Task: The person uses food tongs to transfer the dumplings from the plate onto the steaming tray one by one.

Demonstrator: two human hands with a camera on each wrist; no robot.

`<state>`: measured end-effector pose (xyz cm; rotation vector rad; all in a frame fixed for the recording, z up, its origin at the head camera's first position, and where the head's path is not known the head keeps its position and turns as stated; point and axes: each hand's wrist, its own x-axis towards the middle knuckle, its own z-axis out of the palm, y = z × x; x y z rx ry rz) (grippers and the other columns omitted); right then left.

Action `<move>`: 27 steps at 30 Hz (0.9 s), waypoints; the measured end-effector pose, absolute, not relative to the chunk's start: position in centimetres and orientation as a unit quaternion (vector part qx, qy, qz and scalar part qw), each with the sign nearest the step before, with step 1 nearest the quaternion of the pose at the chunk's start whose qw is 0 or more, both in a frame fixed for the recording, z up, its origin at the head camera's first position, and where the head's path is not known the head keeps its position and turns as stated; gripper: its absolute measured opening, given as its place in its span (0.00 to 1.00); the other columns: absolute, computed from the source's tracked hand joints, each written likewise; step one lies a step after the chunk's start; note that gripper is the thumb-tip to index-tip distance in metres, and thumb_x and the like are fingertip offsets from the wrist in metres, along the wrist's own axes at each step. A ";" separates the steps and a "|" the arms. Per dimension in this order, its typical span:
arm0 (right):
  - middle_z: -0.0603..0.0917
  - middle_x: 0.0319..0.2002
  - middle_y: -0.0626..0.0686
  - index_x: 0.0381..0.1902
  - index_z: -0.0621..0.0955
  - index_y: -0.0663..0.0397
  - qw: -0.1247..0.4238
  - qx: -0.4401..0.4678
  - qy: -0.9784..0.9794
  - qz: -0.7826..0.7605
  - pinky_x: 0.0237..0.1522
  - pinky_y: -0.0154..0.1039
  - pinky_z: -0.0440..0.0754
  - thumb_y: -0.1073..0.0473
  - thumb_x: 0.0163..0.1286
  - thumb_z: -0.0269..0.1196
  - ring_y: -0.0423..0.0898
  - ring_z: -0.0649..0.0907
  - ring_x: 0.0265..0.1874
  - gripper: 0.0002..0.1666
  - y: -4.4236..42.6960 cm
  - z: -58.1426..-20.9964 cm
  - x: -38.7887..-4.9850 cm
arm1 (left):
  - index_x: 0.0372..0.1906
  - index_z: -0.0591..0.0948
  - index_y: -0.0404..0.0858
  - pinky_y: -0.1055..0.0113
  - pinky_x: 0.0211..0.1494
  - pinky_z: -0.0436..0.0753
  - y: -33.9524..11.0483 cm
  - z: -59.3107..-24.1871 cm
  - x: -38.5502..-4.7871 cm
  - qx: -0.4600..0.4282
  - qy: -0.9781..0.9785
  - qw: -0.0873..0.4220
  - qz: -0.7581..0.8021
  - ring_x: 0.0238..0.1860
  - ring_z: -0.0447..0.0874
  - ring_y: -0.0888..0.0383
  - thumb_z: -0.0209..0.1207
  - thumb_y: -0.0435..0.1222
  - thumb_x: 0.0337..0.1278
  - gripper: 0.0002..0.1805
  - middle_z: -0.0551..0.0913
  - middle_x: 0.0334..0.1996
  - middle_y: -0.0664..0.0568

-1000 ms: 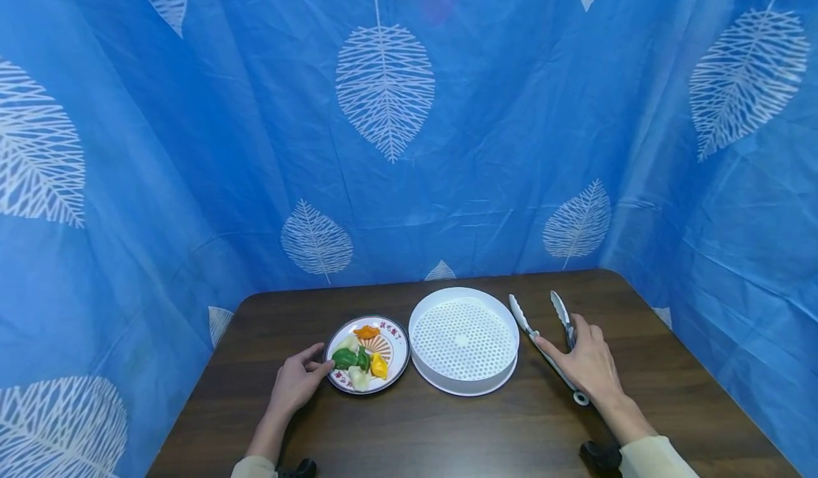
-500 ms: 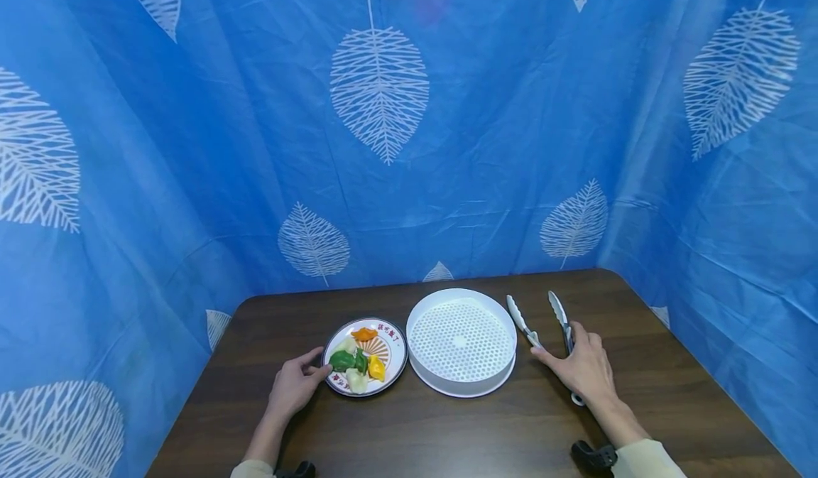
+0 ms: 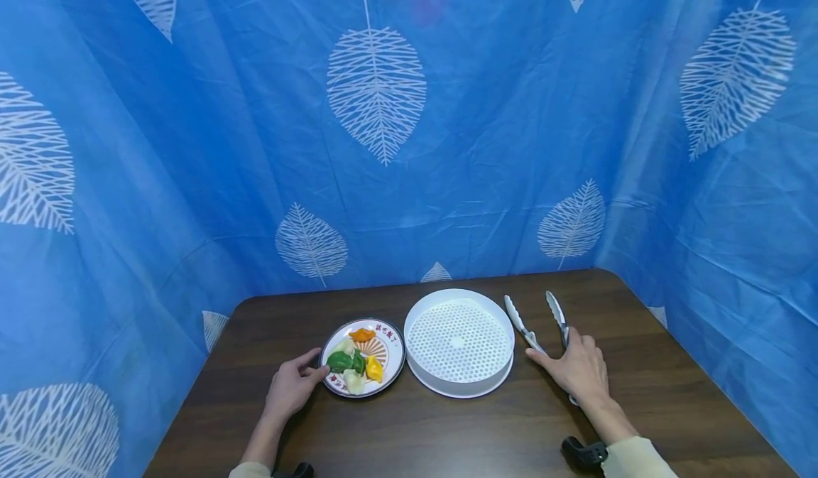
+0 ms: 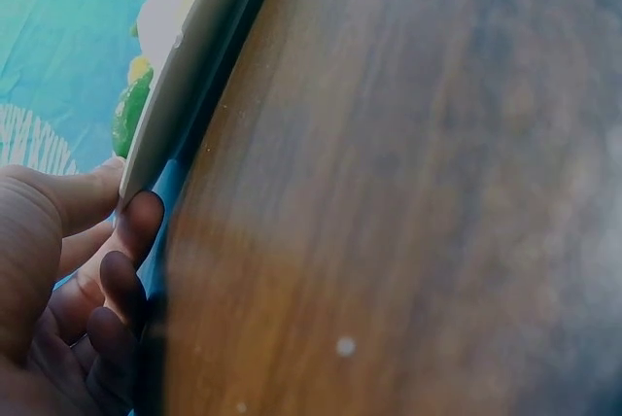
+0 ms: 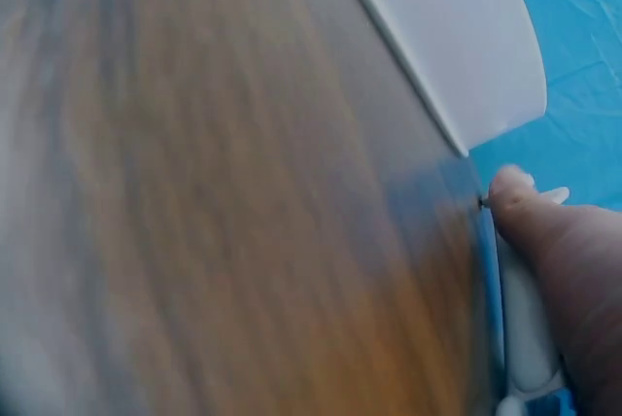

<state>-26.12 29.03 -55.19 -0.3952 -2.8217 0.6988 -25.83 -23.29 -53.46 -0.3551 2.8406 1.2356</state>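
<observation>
On the left of the table a round white plate [image 3: 391,366] with a dark rim and red characters bears several small pieces of food in orange, white, green and yellow. My left hand [image 3: 287,390] pinches its left edge; the left wrist view has the thumb on top of the plate [image 4: 155,134] and fingertips underneath. To the right, spread metal tongs [image 3: 518,318] lie with their tips pointing away. My right hand [image 3: 580,373] grips their handle part, thumb at the left arm and fingers over the right arm. The palm hides most of the hinge end.
Between plate and tongs stands a round white basket [image 3: 456,329] with a perforated bottom, on a white base. The dark wooden table [image 3: 441,439] ends at the back against a blue curtain [image 3: 447,215] with white leaf prints.
My right hand has slid slightly toward the near end of the tongs, covering more of the hinge end. The left hand keeps its hold on the plate. The head view has shifted a little.
</observation>
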 end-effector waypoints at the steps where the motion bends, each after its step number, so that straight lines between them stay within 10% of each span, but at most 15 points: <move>1: 0.74 0.46 0.73 0.70 0.66 0.76 0.105 -0.135 -0.957 0.235 0.38 0.56 0.74 0.20 0.54 0.68 0.65 0.75 0.40 0.70 29.0 -55.2 -26.1 | 0.71 0.76 0.39 0.63 0.33 0.67 -23.3 -53.5 -25.8 -0.113 0.911 0.012 0.396 0.25 0.73 0.56 0.66 0.46 0.65 0.33 0.83 0.25 0.53; 27: 0.74 0.40 0.65 0.64 0.74 0.71 0.139 -0.112 -0.949 0.261 0.29 0.46 0.69 0.36 0.65 0.68 0.56 0.75 0.32 0.47 28.8 -54.9 -25.6 | 0.71 0.76 0.40 0.63 0.34 0.66 -23.4 -53.6 -26.0 -0.108 0.911 0.011 0.398 0.26 0.73 0.56 0.67 0.46 0.64 0.33 0.82 0.25 0.53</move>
